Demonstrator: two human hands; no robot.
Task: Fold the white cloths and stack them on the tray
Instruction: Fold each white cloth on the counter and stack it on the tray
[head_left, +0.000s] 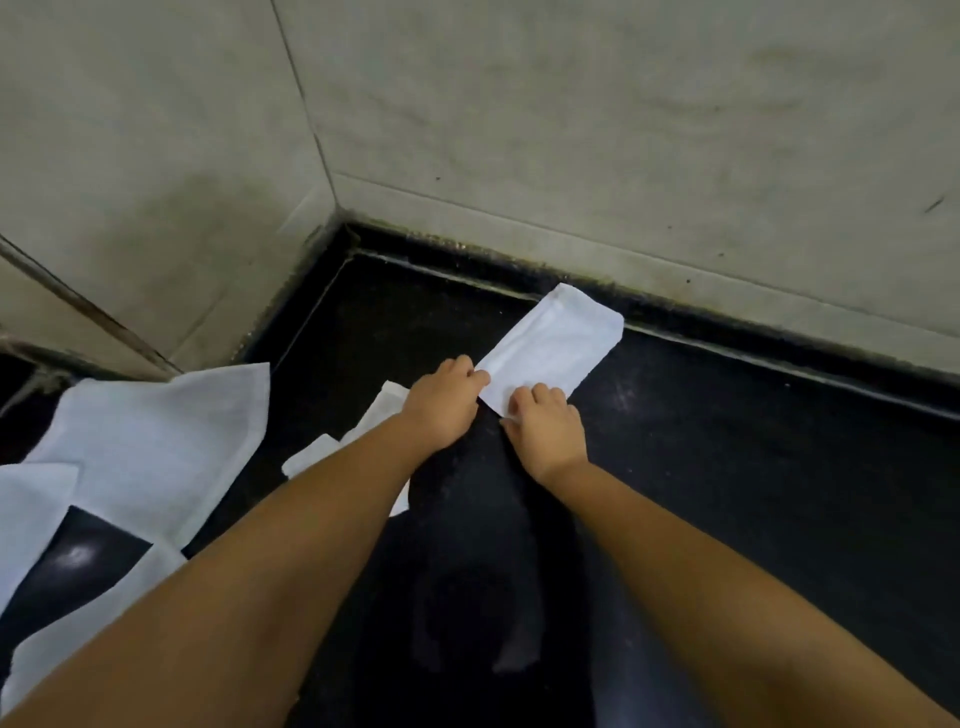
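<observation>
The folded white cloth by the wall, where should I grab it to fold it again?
Probably by the near short end of the folded cloth, one corner each, coming from your side. It lies flat as a long strip pointing away toward the wall, and the left hand and right hand already hold there.

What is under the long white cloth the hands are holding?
The folded cloth lies flat on the black counter, with nothing else showing beneath. The left hand and right hand grip its near end, hiding that edge.
</observation>
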